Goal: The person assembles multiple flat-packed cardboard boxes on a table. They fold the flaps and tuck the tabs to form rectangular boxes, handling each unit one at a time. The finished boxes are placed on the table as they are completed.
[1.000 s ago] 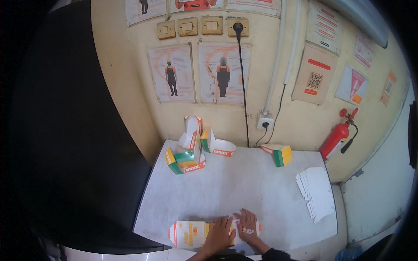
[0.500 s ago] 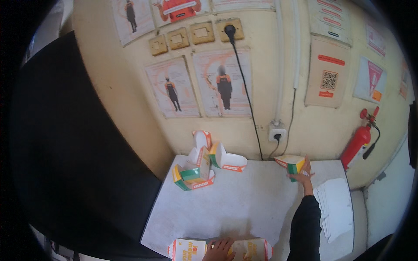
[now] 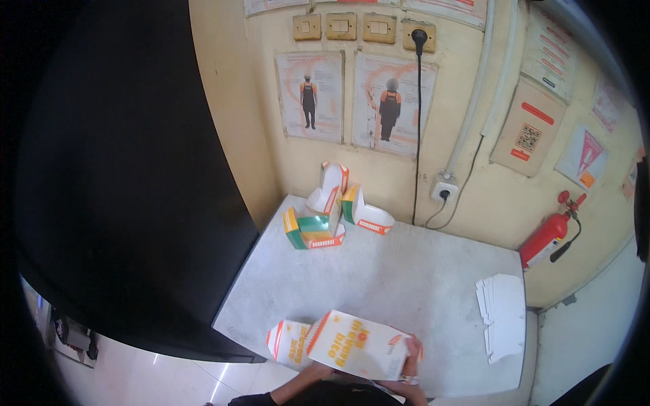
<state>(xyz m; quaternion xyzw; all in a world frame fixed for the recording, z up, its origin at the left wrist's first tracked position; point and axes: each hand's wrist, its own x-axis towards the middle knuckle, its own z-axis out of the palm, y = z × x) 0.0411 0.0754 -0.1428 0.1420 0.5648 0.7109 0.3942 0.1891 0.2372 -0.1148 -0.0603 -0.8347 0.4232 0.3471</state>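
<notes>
A flat white food carton (image 3: 355, 345) with orange and yellow print is held up, tilted, over the table's near edge. My right hand (image 3: 412, 352) grips it at the right end, fingers closed on the edge. My left hand (image 3: 318, 371) is at its lower left edge, the fingers mostly hidden beneath the card. Another flat printed carton (image 3: 288, 342) lies below and to the left, partly covered by the held one.
Several folded green, yellow and white cartons (image 3: 318, 223) stand at the table's back left. Flat white card blanks (image 3: 504, 318) are stacked at the right on the grey table (image 3: 420, 298). Cables (image 3: 418, 135) hang along the wall; a red fire extinguisher (image 3: 547, 237) is beyond the right corner.
My right hand has left the folded carton at the back right, now out of sight, and come to the near edge. One flat carton has been lifted. The view has shifted.
</notes>
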